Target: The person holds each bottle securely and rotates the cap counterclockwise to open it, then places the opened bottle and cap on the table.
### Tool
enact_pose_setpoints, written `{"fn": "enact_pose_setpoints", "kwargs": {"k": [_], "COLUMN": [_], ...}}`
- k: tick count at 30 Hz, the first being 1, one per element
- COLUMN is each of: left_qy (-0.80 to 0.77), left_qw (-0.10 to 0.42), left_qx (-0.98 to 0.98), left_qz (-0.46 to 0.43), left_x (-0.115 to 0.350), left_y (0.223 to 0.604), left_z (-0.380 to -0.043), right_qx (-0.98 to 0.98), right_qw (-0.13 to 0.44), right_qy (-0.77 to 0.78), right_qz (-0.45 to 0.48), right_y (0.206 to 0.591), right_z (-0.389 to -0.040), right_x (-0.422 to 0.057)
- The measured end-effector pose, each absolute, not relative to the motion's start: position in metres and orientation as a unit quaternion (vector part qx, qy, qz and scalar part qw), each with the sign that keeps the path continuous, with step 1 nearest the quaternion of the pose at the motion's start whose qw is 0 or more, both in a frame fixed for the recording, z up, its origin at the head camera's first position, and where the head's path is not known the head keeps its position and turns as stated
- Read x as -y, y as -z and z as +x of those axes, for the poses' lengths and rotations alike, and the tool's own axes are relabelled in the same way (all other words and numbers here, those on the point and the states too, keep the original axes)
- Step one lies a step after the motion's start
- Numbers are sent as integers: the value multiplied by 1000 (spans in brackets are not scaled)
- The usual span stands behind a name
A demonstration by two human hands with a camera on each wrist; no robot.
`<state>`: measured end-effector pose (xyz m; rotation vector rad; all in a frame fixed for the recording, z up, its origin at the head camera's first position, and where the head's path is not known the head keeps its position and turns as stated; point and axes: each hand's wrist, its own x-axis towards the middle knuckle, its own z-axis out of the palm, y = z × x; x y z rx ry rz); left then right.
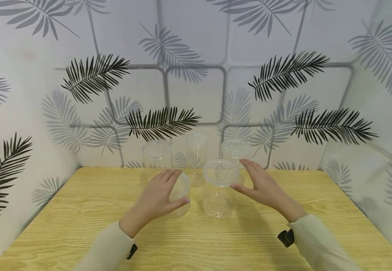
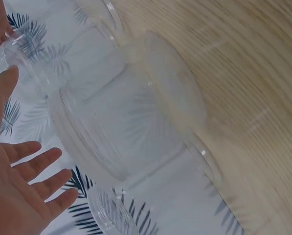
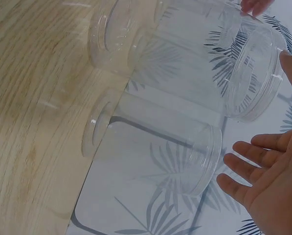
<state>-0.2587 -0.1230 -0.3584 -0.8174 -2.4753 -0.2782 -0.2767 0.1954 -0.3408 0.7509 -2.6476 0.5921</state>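
Note:
Clear plastic jars with round lids stand upright on the wooden table. My left hand (image 1: 158,195) is spread over the left side of the shorter front-left jar (image 1: 182,186), thumb apart from the fingers. On the right of the taller front-right jar (image 1: 218,201), my right hand (image 1: 265,190) is spread, its thumb tip by the lid's rim; whether it touches I cannot tell. In the left wrist view the left hand (image 2: 23,191) has its fingers apart beside a jar (image 2: 121,127). The right hand (image 3: 273,166) looks likewise loose near a lid (image 3: 258,78) in the right wrist view.
Behind the front pair stand three more clear jars: a back-left one (image 1: 157,150), a slim middle one (image 1: 196,150) and a back-right one (image 1: 235,147). The wooden table (image 1: 196,248) meets a leaf-patterned wall (image 1: 196,94) just behind them.

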Motion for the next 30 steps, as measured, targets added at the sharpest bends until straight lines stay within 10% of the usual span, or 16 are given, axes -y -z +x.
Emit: {"fn": "enact_pose_setpoints", "kwargs": {"k": [30], "left_qy": [170], "left_qw": [148], "left_qx": [937], "left_qz": [-268], "left_x": [57], "left_y": [361], "left_z": [-286], "right_qx": [900], "right_qw": [124], "right_qy": [-320], "right_qz": [268], "right_y": [350], "right_z": [-288], "right_x": [-174]}}
